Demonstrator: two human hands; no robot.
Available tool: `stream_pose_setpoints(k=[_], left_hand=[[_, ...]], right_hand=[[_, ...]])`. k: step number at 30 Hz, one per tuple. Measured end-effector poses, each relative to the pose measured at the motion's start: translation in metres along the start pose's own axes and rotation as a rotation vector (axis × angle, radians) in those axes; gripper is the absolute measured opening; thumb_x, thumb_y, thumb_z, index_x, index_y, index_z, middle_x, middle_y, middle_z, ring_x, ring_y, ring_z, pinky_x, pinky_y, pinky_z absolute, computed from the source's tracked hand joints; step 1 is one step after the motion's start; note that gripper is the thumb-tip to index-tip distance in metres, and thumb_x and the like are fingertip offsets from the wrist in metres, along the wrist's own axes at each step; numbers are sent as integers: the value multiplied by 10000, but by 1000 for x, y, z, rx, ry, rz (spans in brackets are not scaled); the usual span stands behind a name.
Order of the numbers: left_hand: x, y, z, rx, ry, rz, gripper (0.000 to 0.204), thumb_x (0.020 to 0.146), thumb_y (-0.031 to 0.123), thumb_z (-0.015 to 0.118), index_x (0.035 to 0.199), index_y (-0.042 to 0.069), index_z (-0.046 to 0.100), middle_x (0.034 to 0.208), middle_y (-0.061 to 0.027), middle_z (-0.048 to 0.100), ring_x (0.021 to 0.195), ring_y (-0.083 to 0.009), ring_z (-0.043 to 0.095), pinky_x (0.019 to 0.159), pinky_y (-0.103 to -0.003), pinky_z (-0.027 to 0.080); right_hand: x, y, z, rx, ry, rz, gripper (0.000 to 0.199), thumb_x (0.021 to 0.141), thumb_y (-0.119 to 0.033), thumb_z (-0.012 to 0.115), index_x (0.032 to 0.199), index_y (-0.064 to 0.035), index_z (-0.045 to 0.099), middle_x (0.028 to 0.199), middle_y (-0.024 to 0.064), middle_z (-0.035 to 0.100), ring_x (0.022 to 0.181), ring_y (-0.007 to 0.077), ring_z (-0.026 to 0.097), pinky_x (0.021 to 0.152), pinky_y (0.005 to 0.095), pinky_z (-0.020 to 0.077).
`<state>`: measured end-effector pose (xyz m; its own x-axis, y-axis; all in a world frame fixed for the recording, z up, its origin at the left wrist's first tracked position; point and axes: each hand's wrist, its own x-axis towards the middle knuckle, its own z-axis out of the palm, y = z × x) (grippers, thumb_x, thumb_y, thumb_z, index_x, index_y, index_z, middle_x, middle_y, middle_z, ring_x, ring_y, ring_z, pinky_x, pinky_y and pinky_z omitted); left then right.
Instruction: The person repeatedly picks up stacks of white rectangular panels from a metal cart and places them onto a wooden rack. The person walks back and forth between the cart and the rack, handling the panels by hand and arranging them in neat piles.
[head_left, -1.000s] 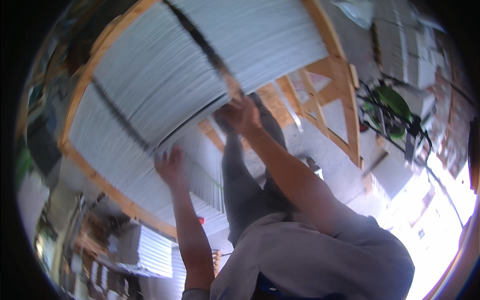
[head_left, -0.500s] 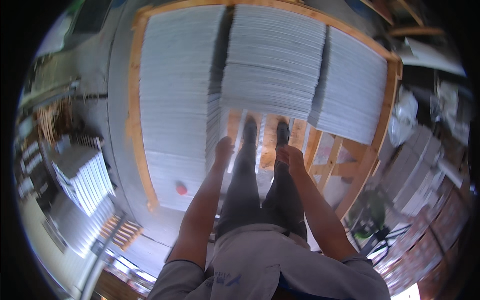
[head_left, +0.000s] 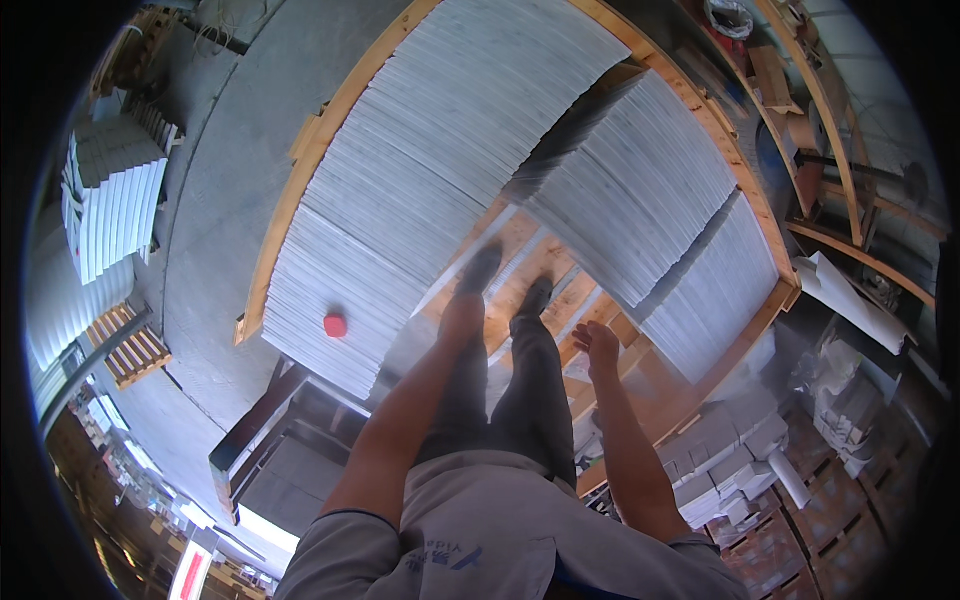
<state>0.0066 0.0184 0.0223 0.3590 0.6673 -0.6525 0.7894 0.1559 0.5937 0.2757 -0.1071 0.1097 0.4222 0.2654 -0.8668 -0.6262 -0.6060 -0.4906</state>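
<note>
My right hand point(head_left: 597, 343) hangs in front of my right leg with its fingers loosely apart, holding nothing. My left hand point(head_left: 464, 312) is over my left leg near the shoe, and its fingers do not show clearly. Both hands are above the wooden slatted floor of a crate, where my feet stand. On the left is a long stack of thin light-grey sheets point(head_left: 400, 180) packed on edge, close to my left hand. A small red block point(head_left: 335, 325) lies on top of it. Ahead stands a second stack of sheets point(head_left: 630, 190), with a third stack point(head_left: 715, 290) to its right.
A wooden frame point(head_left: 285, 235) borders the stacks. On the left, grey concrete floor point(head_left: 215, 220) leads to white panels point(head_left: 120, 205) on pallets. Pale wrapped packages point(head_left: 725, 455) and brown cartons point(head_left: 770, 540) lie at the lower right. A dark cart-like frame point(head_left: 290, 440) stands at lower left.
My view has turned, so the stacks now slant across it. My right hand has moved out to the right, away from my leg. The left arm now reaches across my left leg.
</note>
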Motion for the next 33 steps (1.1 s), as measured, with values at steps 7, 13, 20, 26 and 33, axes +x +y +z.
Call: stream_pose_setpoints(k=[7,13,20,26,33], left_hand=[[28,11,4,-7,41,164,138,814,129,446,826,35,546,850,-146,588,777,-280,585,639,-384,470],[121,18,31,33,151,96,301,796,103,402,1045,-26,513,1037,-225,552,961,-386,527,831,-408,435],[234,-6,71,-265,213,-101,558,814,204,478,1302,-17,318,1185,-223,498,1086,-334,497,925,-376,377],[286,-10,83,-393,147,-97,558,821,240,457,1302,-10,321,1191,-214,492,1094,-327,489,930,-378,371],[303,-14,74,-475,80,-78,562,830,283,432,1301,-1,324,1199,-203,486,1104,-319,479,936,-381,364]], right_hand=[[10,-5,0,28,23,-90,299,816,-173,493,1032,34,503,905,138,613,784,243,626,643,319,502],[46,22,-11,93,50,-64,307,810,-126,539,1070,31,494,920,110,592,800,219,615,678,309,502],[165,88,-22,-322,61,-312,281,806,-116,570,1064,-21,511,921,69,574,798,173,584,678,296,481],[243,102,-16,-647,285,-565,234,802,-112,564,1017,-25,532,890,63,577,765,166,578,664,291,470],[245,86,-11,-674,314,-541,208,798,-113,559,985,-24,542,888,67,580,759,168,576,660,292,466]])
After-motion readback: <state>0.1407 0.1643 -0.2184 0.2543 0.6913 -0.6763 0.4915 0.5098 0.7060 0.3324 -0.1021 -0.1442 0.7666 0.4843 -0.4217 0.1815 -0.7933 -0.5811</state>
